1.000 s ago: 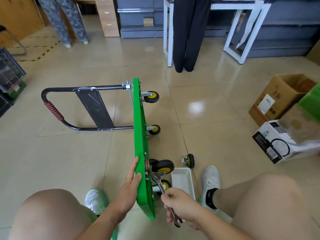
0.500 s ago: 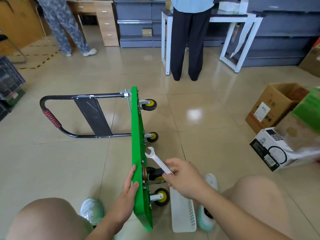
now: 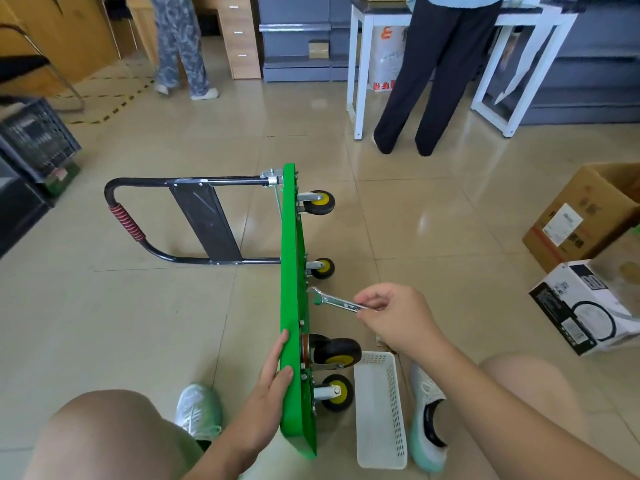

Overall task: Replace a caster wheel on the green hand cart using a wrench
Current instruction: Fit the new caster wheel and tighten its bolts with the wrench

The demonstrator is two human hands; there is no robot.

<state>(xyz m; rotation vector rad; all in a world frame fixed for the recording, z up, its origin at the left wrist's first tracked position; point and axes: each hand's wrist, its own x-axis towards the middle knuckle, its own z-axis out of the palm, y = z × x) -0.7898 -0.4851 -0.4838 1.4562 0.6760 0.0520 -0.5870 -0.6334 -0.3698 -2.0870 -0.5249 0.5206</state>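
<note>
The cart (image 3: 292, 271) stands on edge so its underside faces the right hand (image 3: 394, 320), whose fingers pinch the wrench (image 3: 334, 301), its head reaching the underside beyond them. The left hand (image 3: 273, 375), fingers flat, steadies the cart; the big caster (image 3: 337, 351) sits just across from them.

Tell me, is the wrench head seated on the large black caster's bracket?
No, the right hand holds the wrench with its open end by the green cart deck, apart from the large black caster.
</note>
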